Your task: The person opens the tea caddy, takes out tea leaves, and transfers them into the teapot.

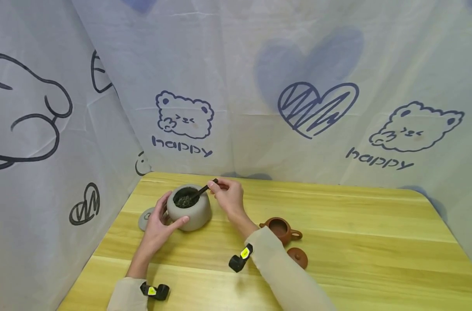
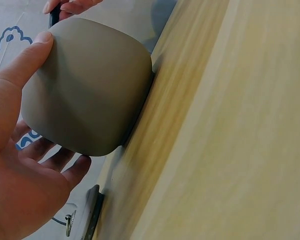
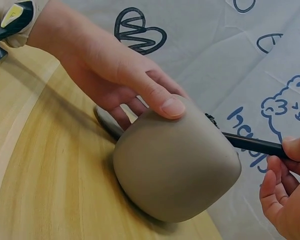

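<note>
A round grey jar [image 1: 195, 219] stands on the table at the left, its mouth showing dark dried leaves [image 1: 184, 201] inside. My left hand [image 1: 158, 228] grips the jar from its left, with the thumb [image 2: 32, 57] on the near side and the fingers around the far side. Between thumb and fingertips, my right hand [image 1: 231, 201] pinches a slender dark stick-like tool [image 3: 255, 144] at its upper end. The tool slants down into the jar's mouth, and its lower end is hidden there. Behind the left hand lies the jar's grey lid [image 1: 143, 220].
A small brown clay teapot [image 1: 285, 236], uncovered, stands right of the right forearm, which partly covers it. Its round brown lid [image 1: 297, 258] lies in front. A printed cloth [image 1: 251, 155] hangs behind and left of the wooden table [image 1: 356, 242].
</note>
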The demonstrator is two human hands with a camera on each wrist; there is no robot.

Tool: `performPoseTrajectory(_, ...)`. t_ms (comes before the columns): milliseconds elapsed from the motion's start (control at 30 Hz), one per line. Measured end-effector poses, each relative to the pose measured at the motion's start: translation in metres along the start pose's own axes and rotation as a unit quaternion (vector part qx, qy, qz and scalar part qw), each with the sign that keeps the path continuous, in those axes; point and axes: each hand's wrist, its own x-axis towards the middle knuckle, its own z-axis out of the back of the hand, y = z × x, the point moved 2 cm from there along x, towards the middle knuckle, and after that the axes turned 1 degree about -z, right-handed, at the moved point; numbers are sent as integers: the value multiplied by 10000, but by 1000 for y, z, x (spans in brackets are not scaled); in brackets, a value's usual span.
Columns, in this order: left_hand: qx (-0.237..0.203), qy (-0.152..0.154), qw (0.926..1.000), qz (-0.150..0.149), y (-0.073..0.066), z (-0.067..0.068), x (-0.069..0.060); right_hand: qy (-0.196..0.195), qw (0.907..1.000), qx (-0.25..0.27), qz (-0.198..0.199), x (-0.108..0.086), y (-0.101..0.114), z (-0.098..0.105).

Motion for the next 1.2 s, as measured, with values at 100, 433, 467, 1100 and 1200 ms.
performPoseTrajectory(100,36,-9,10000,0,0,0,0,32,9999,99,-13,0,1,2)
performPoseTrajectory(433,70,-3,10000,-19,3,1,0,-30,9997,185,174,1,-3,12)
performPoseTrajectory(467,64,-3,10000,-17,2,1,0,-31,9996,206,187,0,-3,13)
performPoseTrajectory(1100,55,8,10000,-55,1,1,0,-140,9988,347,325,-4,10,34)
performPoseTrajectory(1200,1,33,10000,-34,0,1,-2,-148,9985,395,347,-5,11,38)
